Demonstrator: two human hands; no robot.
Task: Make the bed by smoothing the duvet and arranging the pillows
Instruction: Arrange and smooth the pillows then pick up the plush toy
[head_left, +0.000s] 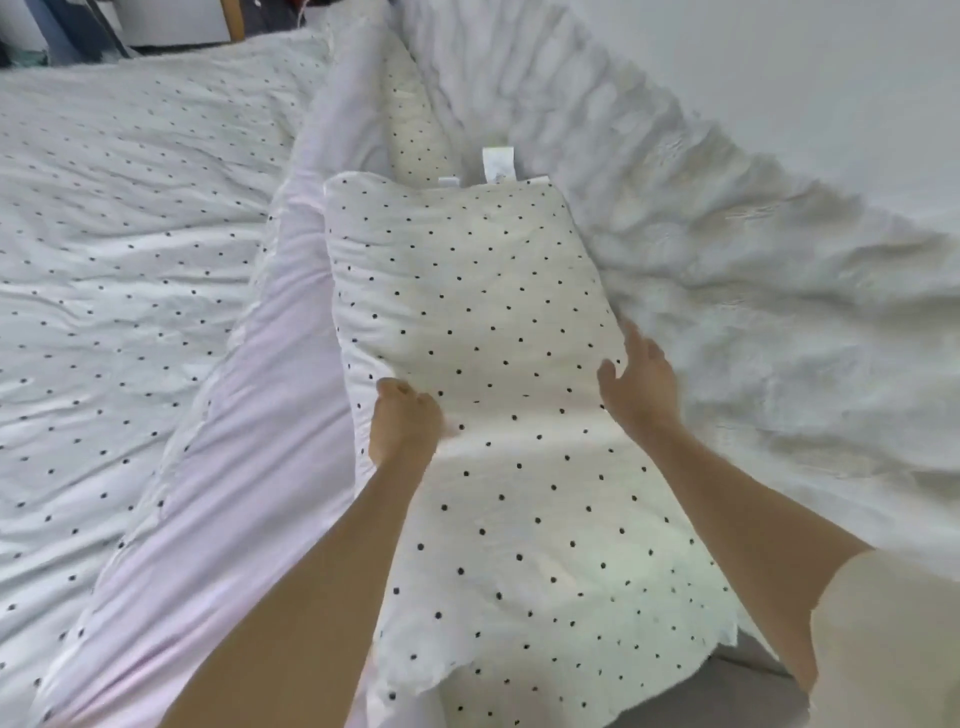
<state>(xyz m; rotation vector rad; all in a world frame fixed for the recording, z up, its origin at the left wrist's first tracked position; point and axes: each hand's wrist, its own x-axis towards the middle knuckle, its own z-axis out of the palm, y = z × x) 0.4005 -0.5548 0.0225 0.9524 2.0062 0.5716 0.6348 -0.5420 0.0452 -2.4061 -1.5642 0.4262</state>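
Note:
A cream pillow with black dots (493, 322) lies lengthwise in front of me at the head of the bed, two white labels at its far end. My left hand (402, 421) pinches the pillow's left edge with curled fingers. My right hand (636, 384) rests against the pillow's right edge, fingers spread. A second dotted pillow (413, 130) lies beyond it, partly hidden. The white dotted duvet (130, 234) covers the bed to the left, its top folded back and showing a plain pale lining (249, 467).
A fluffy white cover (727, 270) lines the headboard side on the right, under a plain white wall (831, 78). Furniture and a wooden post (236, 21) stand past the bed's far end. A grey surface (727, 691) shows at the bottom.

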